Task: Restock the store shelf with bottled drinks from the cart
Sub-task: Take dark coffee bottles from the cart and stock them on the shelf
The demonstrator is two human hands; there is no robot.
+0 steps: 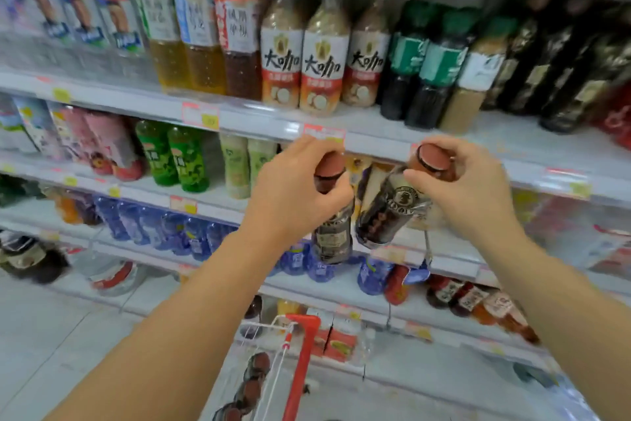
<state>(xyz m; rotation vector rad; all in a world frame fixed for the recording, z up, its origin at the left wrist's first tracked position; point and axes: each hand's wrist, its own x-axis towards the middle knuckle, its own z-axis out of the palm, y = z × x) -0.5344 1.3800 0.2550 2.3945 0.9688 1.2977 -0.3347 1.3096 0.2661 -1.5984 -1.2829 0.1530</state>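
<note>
Left hand (293,195) and right hand (474,188) each grip a brown-capped coffee bottle (333,236) by its neck; the tilted right bottle (386,212) risks slipping.

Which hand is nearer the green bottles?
Left. The left hand, gripping a dark bottle, is just right of the green bottles; the right hand, gripping a second bottle, is farther right.
</note>
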